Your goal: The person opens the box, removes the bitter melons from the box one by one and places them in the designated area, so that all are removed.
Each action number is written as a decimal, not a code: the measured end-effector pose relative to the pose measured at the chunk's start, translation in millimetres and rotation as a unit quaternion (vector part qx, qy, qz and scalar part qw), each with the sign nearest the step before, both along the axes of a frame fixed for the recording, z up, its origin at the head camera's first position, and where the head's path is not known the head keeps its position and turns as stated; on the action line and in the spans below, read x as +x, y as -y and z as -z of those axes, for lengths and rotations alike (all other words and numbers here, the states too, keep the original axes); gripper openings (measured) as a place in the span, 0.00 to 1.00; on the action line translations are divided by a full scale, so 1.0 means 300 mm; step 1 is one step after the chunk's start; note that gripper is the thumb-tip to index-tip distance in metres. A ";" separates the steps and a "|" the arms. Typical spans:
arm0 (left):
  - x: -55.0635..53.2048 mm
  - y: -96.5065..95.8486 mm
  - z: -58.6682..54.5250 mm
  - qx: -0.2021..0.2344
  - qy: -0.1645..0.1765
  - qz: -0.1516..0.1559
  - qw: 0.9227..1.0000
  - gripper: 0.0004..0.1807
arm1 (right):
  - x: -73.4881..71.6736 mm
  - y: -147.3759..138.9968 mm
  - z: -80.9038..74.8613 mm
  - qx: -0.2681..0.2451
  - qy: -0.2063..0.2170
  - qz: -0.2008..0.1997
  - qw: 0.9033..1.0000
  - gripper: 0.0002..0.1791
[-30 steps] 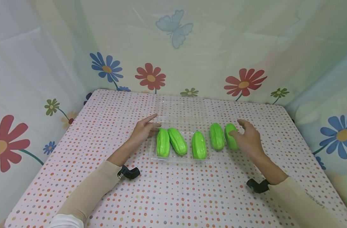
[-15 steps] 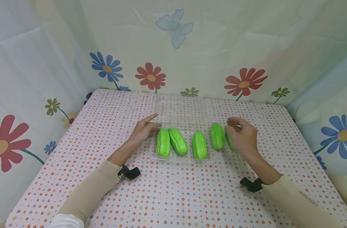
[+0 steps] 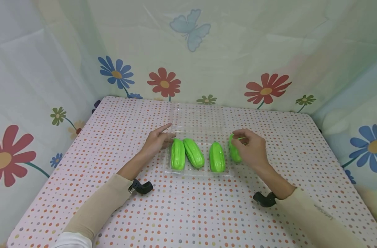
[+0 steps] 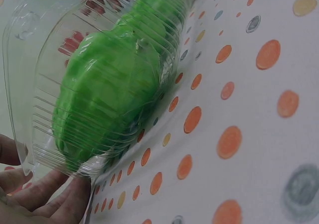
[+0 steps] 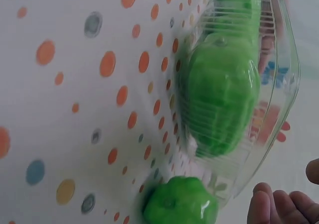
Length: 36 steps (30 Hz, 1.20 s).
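Left of the clear box [image 3: 205,151], the left hand [image 3: 155,142] touches it, grip loose, empty; to its right, the right hand [image 3: 253,148], grip parted, empty, is beside a cucumber [image 3: 233,153].

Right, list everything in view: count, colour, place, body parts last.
Tablecloth: one, pale, dotted, lower head view.
Clamshell container: one, clear, on the tablecloth.
Lid: one, clear, open behind it.
Cucumber-shaped pieces: four visible, green; three inside, one outside right.
Backdrop: count unclear, pale, back and sides.
Flowers: several, multicoloured, on backdrop.
Butterfly: one, blue, on backdrop.
Wrist mounts: two, black, at the wrists.
Sleeves: two, beige, on forearms.
Left hand: one, bare, at container's left edge.
Right hand: one, bare, partly over outside piece.
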<state>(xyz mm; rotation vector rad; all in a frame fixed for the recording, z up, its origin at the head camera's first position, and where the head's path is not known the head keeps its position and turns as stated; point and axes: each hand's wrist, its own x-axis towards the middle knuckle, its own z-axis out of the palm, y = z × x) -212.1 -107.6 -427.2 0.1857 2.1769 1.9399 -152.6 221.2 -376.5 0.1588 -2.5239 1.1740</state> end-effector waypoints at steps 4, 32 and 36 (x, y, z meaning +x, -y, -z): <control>-0.001 -0.003 -0.003 0.000 0.004 0.002 1.000 0.29 | -0.006 0.023 0.007 0.004 -0.002 -0.022 1.000 0.11; 0.057 -0.012 -0.115 0.007 0.022 0.007 1.000 0.28 | -0.011 0.189 0.019 0.007 0.110 -0.094 0.989 0.23; 0.057 -0.013 -0.114 0.008 0.020 0.006 1.000 0.28 | -0.017 0.207 0.023 0.027 0.115 -0.109 0.987 0.25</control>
